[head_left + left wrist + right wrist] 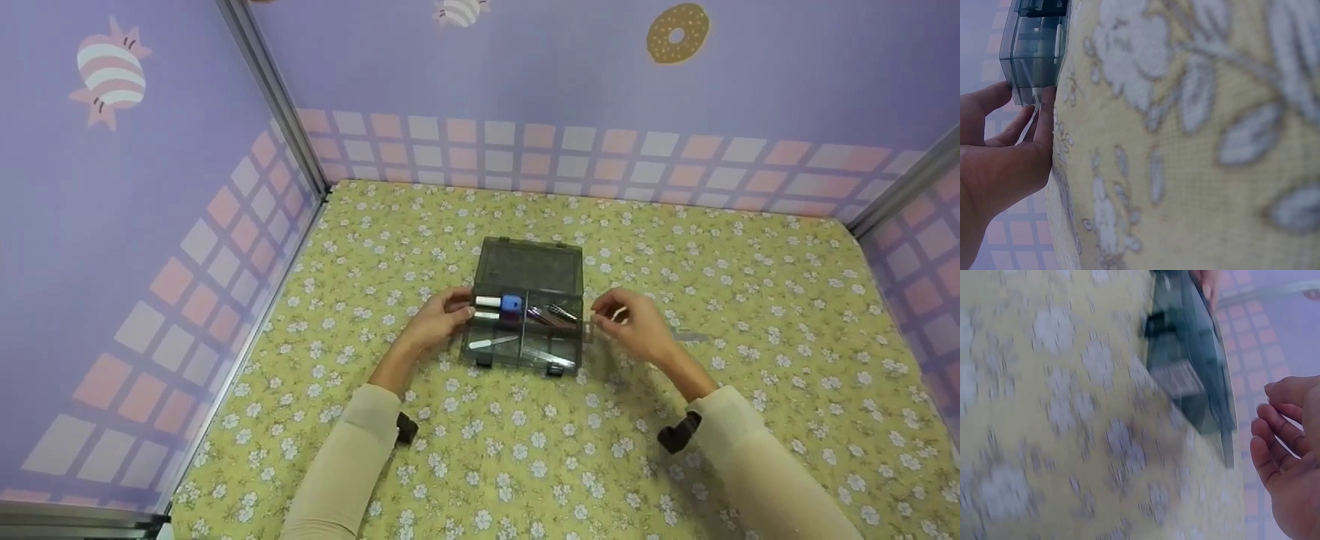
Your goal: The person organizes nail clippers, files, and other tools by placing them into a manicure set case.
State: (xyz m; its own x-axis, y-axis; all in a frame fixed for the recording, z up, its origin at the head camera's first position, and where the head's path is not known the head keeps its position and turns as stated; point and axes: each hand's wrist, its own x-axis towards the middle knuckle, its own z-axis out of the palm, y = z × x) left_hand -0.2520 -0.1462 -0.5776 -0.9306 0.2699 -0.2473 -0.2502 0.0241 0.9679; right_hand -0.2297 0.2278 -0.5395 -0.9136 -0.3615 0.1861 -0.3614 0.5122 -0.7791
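A smoky clear plastic storage case (523,360) lies on the floral cloth, its lid (531,266) folded back. Dividers split it into compartments. One holds a white-and-blue item (511,304); another has several slim dark and metallic pieces (551,313). At the front left lies a white-handled slim tool (491,343), with a shiny clear strip (547,358) at the front right. My left hand (439,321) grips the case's left side, thumb on the upper edge. Just off the right side, my right hand (1297,444) has loosely curled fingers, holding nothing visible.
A flat translucent strip (690,336) lies on the floral cloth (480,450), right of my right hand. Patterned purple walls (525,75) close in the back and both sides. Dark bands (679,433) sit on both wrists.
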